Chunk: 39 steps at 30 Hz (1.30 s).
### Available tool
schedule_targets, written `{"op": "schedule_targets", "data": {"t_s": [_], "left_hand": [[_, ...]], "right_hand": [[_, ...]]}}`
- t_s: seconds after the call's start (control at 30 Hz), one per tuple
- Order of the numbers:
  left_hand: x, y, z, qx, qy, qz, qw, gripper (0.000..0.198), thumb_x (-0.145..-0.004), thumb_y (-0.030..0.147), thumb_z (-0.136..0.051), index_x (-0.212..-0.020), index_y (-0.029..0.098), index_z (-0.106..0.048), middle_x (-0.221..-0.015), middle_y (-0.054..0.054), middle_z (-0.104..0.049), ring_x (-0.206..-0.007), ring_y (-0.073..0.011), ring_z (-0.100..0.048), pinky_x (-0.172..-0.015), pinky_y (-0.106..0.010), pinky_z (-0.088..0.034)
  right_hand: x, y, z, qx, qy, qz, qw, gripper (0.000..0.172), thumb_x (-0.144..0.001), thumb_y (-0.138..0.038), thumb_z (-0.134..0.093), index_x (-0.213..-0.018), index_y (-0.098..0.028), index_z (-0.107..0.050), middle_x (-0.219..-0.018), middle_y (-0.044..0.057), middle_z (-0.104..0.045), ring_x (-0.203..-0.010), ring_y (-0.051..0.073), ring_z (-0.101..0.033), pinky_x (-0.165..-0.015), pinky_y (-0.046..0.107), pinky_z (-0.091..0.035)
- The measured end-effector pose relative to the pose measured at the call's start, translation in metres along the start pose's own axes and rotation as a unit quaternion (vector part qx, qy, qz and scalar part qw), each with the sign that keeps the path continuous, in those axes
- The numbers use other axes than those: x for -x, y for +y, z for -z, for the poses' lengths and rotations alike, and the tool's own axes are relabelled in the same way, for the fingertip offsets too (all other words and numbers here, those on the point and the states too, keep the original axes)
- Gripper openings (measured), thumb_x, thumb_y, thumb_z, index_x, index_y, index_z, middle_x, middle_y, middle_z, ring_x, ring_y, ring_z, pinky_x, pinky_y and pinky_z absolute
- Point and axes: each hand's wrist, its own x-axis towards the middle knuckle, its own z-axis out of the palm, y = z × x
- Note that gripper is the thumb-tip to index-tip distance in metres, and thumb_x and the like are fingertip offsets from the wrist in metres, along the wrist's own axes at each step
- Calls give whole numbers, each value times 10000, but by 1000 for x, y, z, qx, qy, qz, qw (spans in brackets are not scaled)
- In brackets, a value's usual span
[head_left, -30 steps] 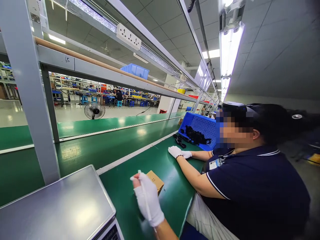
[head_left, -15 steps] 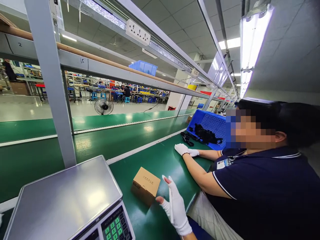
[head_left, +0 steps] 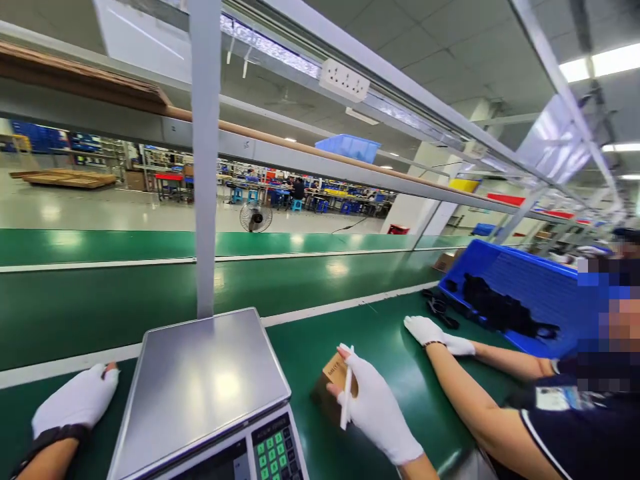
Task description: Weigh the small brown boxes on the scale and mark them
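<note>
My right hand (head_left: 379,407), in a white glove with bare fingertips, is closed around a small brown cardboard box (head_left: 334,369) on the green work surface. Its thumb and forefinger lie across the box, hiding much of it. A narrow white strip (head_left: 347,393) crosses in front of the box; whether it belongs to the glove I cannot tell. At the far left my left hand (head_left: 75,402), gloved and with a dark wristband, rests with curled fingers beside the scale; its palm side is hidden. Between my hands stands the scale with a flat metal pan (head_left: 210,373) and a green-lit keypad (head_left: 273,453).
To the right, a co-worker's gloved hands (head_left: 425,330) rest on the surface. Behind them a blue crate (head_left: 540,287) holds black parts, with more black parts (head_left: 440,310) beside it. A grey upright post (head_left: 205,167) rises behind the scale.
My right hand has gone from open beside the box to closed on it. The view has swung left, bringing my left hand into sight.
</note>
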Motion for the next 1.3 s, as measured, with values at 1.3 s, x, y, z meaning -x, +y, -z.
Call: {"op": "schedule_targets", "data": {"t_s": [1.3], "left_hand": [[26, 4, -5, 58, 51, 24, 997, 473, -835, 588, -316, -645, 192, -493, -760, -102, -592, -723, -290, -544, -675, -365, -374]], "right_hand": [[9, -13, -103, -131, 18, -201, 971, 688, -777, -818, -364, -745, -207, -679, -707, 114, -711, -749, 310, -679, -663, 366, -516]]}}
